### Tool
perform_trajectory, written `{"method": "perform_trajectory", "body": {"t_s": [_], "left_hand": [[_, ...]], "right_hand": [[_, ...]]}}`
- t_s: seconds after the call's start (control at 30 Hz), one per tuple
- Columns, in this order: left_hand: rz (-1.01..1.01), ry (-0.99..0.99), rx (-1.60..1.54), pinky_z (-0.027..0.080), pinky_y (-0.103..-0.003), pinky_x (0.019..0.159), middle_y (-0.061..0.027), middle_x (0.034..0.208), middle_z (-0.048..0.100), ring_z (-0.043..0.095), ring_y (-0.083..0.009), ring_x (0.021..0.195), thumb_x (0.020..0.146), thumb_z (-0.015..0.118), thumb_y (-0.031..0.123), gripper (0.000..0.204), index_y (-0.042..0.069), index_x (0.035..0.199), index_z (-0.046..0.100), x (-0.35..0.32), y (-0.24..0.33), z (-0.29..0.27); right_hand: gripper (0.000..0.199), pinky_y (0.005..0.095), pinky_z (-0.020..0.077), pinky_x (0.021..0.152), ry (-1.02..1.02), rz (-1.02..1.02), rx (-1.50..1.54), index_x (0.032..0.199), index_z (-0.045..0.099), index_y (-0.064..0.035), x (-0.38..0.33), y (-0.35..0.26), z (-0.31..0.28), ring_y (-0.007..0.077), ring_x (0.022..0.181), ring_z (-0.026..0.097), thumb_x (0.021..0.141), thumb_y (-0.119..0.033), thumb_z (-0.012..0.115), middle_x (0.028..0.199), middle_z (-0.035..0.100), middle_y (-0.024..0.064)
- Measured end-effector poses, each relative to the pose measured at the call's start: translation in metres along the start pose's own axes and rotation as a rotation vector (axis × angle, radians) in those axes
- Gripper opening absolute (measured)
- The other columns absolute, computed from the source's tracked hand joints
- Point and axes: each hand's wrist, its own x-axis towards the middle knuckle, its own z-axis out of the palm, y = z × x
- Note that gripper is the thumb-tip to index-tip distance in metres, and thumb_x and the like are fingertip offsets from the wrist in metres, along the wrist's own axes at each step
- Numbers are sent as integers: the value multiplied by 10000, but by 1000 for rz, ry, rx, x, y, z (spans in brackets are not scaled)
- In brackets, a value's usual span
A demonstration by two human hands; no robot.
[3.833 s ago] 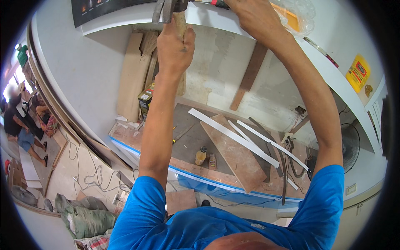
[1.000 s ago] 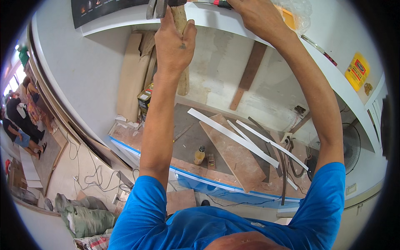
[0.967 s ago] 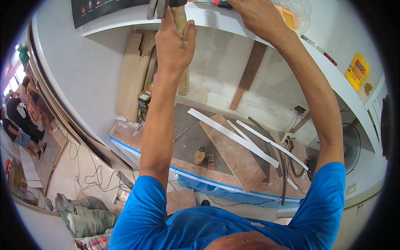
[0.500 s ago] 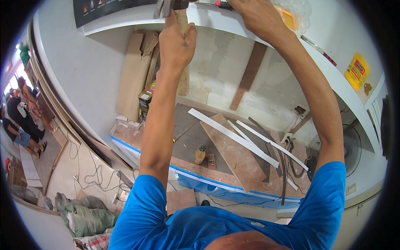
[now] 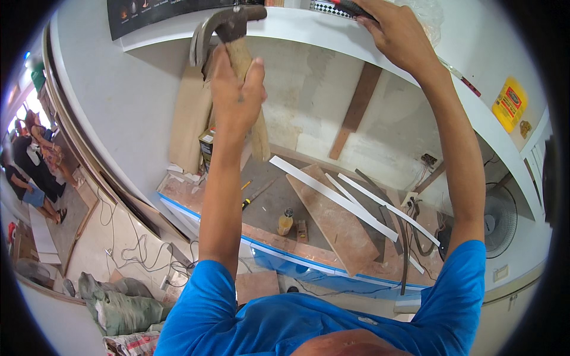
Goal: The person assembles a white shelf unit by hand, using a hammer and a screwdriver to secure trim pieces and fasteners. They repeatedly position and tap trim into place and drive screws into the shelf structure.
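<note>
My left hand (image 5: 233, 95) is raised at upper centre, its fingers wrapped round the wooden handle of a claw hammer (image 5: 230, 25). The hammer's dark head is uppermost, in front of the white shelf edge (image 5: 320, 43). Farther right, my right hand (image 5: 399, 34) is closed on a tool with a red and black handle (image 5: 351, 7); its working end is hard to make out. That hand is over the shelf, close to a black-and-white checkered strip (image 5: 328, 8) and a clear plastic bag (image 5: 428, 18).
A yellow bottle (image 5: 509, 105) and a spirit level (image 5: 460, 78) lie on the shelf's right part. Below, a worktop holds a wooden board (image 5: 332, 219), white strips (image 5: 338, 199), a small bottle (image 5: 285, 223) and a screwdriver (image 5: 246, 202). A fan (image 5: 500, 221) stands right; people (image 5: 35, 154) are far left.
The hammer has come down and left with my left hand, so its whole head now shows. My right hand has shifted right and slightly down with its tool.
</note>
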Motion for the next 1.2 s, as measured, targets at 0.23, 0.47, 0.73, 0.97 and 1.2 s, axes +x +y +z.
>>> {"method": "perform_trajectory", "body": {"t_s": [0.23,0.47,0.73,0.97,1.2], "left_hand": [[-180,-137,-55,480,-265,519,-44,858,599,564,-103,581,1005,633,93,429,-45,1389,500,-68,-4,-44],[-221,-208,-60,477,-259,520,-40,851,599,559,-91,580,985,650,96,477,-62,1410,504,-75,-9,-78],[-154,-307,144,482,-272,521,-39,843,608,592,-109,564,1013,654,195,411,-56,1320,548,-29,10,-90],[32,-408,301,491,-285,516,-39,816,604,609,-106,591,1038,652,309,413,-32,1261,587,64,56,-66],[-38,-539,552,495,-442,978,-260,1158,712,683,-352,1113,987,629,223,431,-63,1309,615,98,132,-27]], "right_hand": [[408,505,492,1029,-76,-5,74,1348,661,-26,31,26,31,418,1180,646,979,-198,635,1238,707,242],[385,512,508,1004,-130,-73,139,1280,704,-34,52,32,45,440,1138,661,965,-242,629,1209,718,246],[378,515,517,991,-193,-45,84,1222,736,-48,59,36,52,433,1135,669,948,-273,605,1189,728,243],[383,519,515,991,-279,-111,129,1228,742,-52,69,39,50,428,1131,673,947,-276,607,1183,728,243],[360,512,525,973,-275,-66,113,1226,748,-54,62,26,40,425,1091,685,941,-227,609,1167,734,235]]}}
